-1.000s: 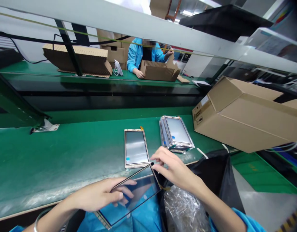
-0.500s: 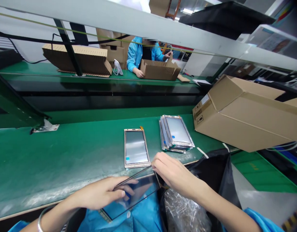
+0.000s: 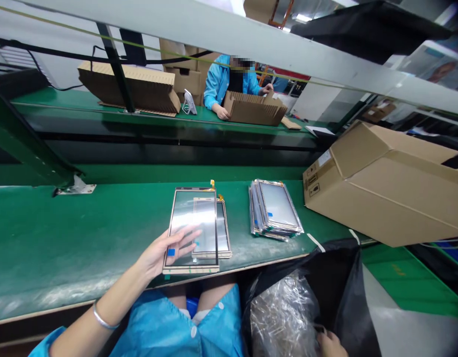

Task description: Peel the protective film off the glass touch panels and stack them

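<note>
Green bench top [image 3: 83, 238] spread out beyond the person's two bare hands. Judging by how things lay, the step in hand was handling a clear glass panel [image 3: 194, 210] with one hand while the other was busy at a bag of wrapping. The left hand [image 3: 162, 252] held the panel near its lower left corner, fingers loosely spread behind the glass and visible through it; where the thumb pressed could not be made out clearly. A small blue sticker [image 3: 171, 252] showed by those fingers, and an orange ribbon [image 3: 213, 184] stuck up from the far edge.

Just right of the left hand, partly behind the panel, a screen [image 3: 223, 225] lay flat on the bench. Farther right, beyond both hands, sat a stack of screens [image 3: 277, 203].

The right hand [image 3: 328, 343] was low at the bottom edge of view, beside crumpled clear plastic [image 3: 281, 317] in a black bag [image 3: 336, 277]; whether its fingers were closed on anything could not be told. The next move seemed to call for a steady left hold, keeping the thin glass from knocking the screen.
</note>
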A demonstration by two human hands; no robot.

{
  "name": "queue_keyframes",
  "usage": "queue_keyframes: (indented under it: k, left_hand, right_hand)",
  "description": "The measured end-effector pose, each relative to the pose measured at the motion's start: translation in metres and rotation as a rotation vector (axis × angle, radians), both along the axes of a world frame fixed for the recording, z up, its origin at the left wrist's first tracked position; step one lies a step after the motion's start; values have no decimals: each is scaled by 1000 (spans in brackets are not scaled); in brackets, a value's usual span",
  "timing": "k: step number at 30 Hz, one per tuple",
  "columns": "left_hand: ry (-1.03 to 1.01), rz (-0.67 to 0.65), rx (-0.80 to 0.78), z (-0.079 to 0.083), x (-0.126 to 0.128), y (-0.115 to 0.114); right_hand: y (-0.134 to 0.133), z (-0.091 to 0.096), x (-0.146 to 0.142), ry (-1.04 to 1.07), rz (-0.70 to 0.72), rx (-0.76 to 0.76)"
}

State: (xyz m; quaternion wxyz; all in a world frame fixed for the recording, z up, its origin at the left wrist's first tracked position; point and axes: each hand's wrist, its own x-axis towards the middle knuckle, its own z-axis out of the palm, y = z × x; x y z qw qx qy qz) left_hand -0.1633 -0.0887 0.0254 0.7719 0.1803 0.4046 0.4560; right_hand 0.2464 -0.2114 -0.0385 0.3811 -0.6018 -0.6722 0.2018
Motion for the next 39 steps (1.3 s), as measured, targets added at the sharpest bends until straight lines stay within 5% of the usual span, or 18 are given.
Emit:
queue_keyframes:
  k: [3,7,10,20,23,27,29,31,34,36,37,39]
  left_hand:
    - [-64,-28,81,2,14,-8]
    - [-69,14,165,7,31,-23]
    - [-56,45,197,10,37,-35]
    - [-104,81,274,6,38,-41]
    - [-73,30,248,-3,35,-37]
    - [-211,-167,102,-23,38,-39]
    - [-347,-226,78,-31,44,-43]
    - [-456,-261,105,-36,50,-47]
    - [-410,-271,181,-34,52,-48]
    - [-312,-239,223,-29,47,-46]
    - [-272,-206,236,-26,43,-45]
    - [-221,-106,267,-21,36,-41]
  right_hand:
    - [12,-19,-46,8,-182,37]
    - [37,13,-124,299,-1,-110]
    - [51,36,-163,386,90,-86]
    - [52,50,-172,157,176,48]
    - [56,73,-180,183,348,-22]
    - [95,104,-206,541,854,-540]
    - [126,118,-217,592,974,-619]
    - [155,132,-215,551,747,-269]
    - [176,147,-187,468,19,653]
    - [169,144,-161,398,-397,1070]
    - [159,137,-150,376,-522,1143]
    - [131,109,-138,346,-555,1000]
